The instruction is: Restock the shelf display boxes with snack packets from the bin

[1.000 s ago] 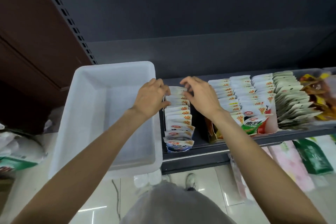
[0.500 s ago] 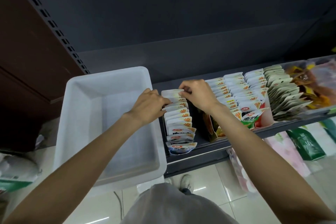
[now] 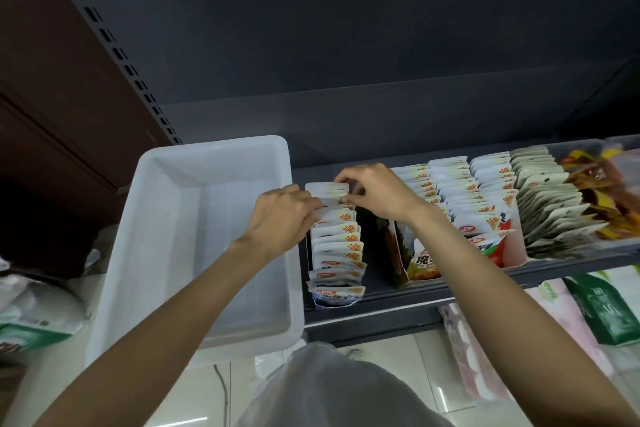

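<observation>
White plastic forms the bin (image 3: pixel 166 218), shown in the head view at 9 o'clock of the frame, resting on the shelf (image 3: pixel 398 302) with no packets visible inside. Just beside it, toward 3 o'clock, the leftmost display box (image 3: pixel 332 300) is seen packed with an upright row of snack packets (image 3: pixel 337 246). The left hand (image 3: pixel 280 218) is pressed against the row's left flank, its fingers (image 3: pixel 304 206) curled shut on the packet tops. The right hand (image 3: pixel 374 194) is held at the row's far end, its fingers pinched together on the rearmost packet (image 3: pixel 327 188). Compared with a second ago, the hands have been drawn closer together at the back of the row. The last packets are judged seated; with the bin apparently empty, restocking is judged nearly complete. Fuller boxes (image 3: pixel 460 198) are seen toward 3 o'clock.
</observation>
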A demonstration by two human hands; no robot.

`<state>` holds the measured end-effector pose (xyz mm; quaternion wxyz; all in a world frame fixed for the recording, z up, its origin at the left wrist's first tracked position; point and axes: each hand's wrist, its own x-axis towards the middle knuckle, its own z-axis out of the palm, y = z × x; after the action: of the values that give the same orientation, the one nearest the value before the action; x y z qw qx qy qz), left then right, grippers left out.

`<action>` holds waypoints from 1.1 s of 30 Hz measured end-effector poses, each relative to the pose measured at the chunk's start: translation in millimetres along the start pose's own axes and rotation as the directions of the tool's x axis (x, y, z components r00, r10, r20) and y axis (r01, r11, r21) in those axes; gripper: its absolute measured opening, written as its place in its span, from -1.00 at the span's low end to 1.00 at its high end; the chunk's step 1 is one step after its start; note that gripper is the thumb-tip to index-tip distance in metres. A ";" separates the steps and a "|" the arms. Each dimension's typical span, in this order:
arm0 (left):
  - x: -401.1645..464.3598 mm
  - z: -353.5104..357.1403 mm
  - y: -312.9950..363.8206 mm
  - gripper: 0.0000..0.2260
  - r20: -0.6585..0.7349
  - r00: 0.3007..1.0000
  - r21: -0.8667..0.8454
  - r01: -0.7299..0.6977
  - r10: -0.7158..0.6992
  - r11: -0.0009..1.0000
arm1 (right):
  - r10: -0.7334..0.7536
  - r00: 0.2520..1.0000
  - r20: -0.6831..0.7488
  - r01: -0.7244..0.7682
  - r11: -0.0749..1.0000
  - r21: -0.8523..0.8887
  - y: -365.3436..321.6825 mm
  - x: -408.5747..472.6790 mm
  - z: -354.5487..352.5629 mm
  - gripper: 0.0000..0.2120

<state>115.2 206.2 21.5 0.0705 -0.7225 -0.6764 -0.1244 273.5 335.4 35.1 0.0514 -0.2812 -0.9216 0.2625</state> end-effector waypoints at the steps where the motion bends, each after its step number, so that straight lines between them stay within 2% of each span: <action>1: -3.4 1.6 -0.1 -0.94 -0.055 0.998 -0.022 -0.009 0.008 1.000 | -0.005 1.000 -0.002 0.005 1.000 0.007 1.1 -0.1 0.3 -0.74; 3: -9.1 4.5 0.2 -0.94 -0.104 0.993 -0.074 -0.065 0.057 0.995 | -0.008 1.000 -0.003 0.008 1.000 0.007 1.8 0.4 2.2 -0.73; 5: -13.6 5.7 1.4 -0.93 -0.078 0.994 -0.145 -0.084 0.074 0.986 | -0.009 1.000 -0.018 0.009 1.000 -0.022 1.3 2.2 4.8 -0.75; 8: -16.8 8.6 -1.1 -0.83 0.025 0.999 -0.225 0.027 -0.022 0.974 | -0.036 0.999 -0.021 0.033 0.992 -0.121 -4.0 5.3 5.5 -0.83; 11: -17.6 6.5 -0.7 -0.81 0.111 0.991 -0.303 0.110 -0.079 0.947 | -0.063 0.998 0.022 0.067 0.971 -0.229 -10.1 7.0 3.2 -0.81; 14: -18.0 6.0 3.1 -0.79 0.089 0.990 -0.337 0.134 -0.111 0.932 | -0.073 0.996 0.059 0.086 0.960 -0.266 -13.7 5.6 1.6 -0.85; 17: -20.2 6.4 5.2 -0.82 0.075 0.979 -0.349 0.202 -0.187 0.915 | -0.139 0.988 -0.068 0.115 0.955 -0.274 -17.3 -1.8 5.1 -0.87; 20: -24.2 5.4 4.5 -0.88 0.016 0.976 -0.351 0.210 -0.218 0.912 | -0.237 0.946 -0.222 0.151 0.926 -0.346 -20.6 -12.2 13.9 -0.91; 25: -30.0 8.5 8.6 -0.90 0.002 0.977 -0.369 0.199 -0.213 0.908 | -0.301 0.934 -0.193 0.202 0.890 -0.410 -16.2 -25.2 25.5 -0.77; 28: -32.6 13.6 9.6 -0.92 -0.031 0.967 -0.363 0.226 -0.254 0.904 | -0.169 0.967 -0.191 0.109 0.951 -0.288 -13.5 -25.5 28.6 -0.71; 30: -33.9 15.6 14.9 -0.87 -0.018 0.937 -0.447 0.304 -0.349 0.841 | 0.056 0.982 -0.181 -0.060 0.998 -0.016 -12.0 -30.4 29.2 -0.60; 31: -34.3 14.8 20.1 -0.83 0.035 0.902 -0.539 0.380 -0.431 0.752 | 0.192 0.969 -0.154 -0.157 0.965 0.212 -12.6 -34.8 29.5 -0.58; 33: -34.9 11.2 34.5 -0.79 0.194 0.811 -0.700 0.509 -0.552 0.501 | 0.352 0.935 -0.042 -0.245 0.728 0.640 -19.6 -44.9 33.3 -0.58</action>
<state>148.6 173.2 3.5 -0.2435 -0.4431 -0.7559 -0.4159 293.3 281.9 19.0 0.1726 -0.4130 -0.7170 0.5344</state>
